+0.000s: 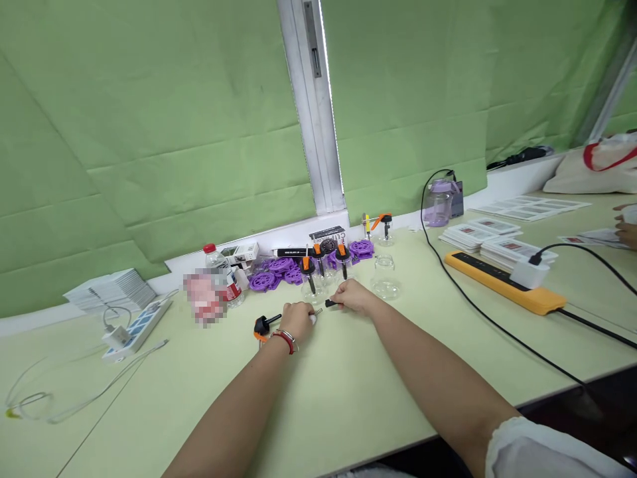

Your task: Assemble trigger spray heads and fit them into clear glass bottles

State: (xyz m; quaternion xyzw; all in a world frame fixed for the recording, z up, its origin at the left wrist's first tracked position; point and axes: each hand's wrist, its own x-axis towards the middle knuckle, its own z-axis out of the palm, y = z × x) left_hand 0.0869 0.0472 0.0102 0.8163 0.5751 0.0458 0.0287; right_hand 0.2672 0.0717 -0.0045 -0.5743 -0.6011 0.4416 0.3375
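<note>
My left hand (297, 321), with bracelets at the wrist, is closed on a small white piece (313, 318) with a ribbed, metal-looking tip pointing right. Facing it a short gap away, my right hand (352, 297) pinches a small black piece (330, 303). A black part with an orange lever (262, 325) lies on the table just left of my left hand, its rod pointing right. Behind my hands stand several small glass jars with black and orange tops (308, 267). To the right of my right hand is a clear glass jar (385, 282) without such a top.
Purple openwork plastic parts (276, 272) lie along the sill, near a red-capped bottle (233, 292). At right are a yellow power strip (497, 282), a black cable (462, 290) and stacked cards (517, 255). A white power strip (139, 328) is at left. Another person's hand (627, 229) shows at far right.
</note>
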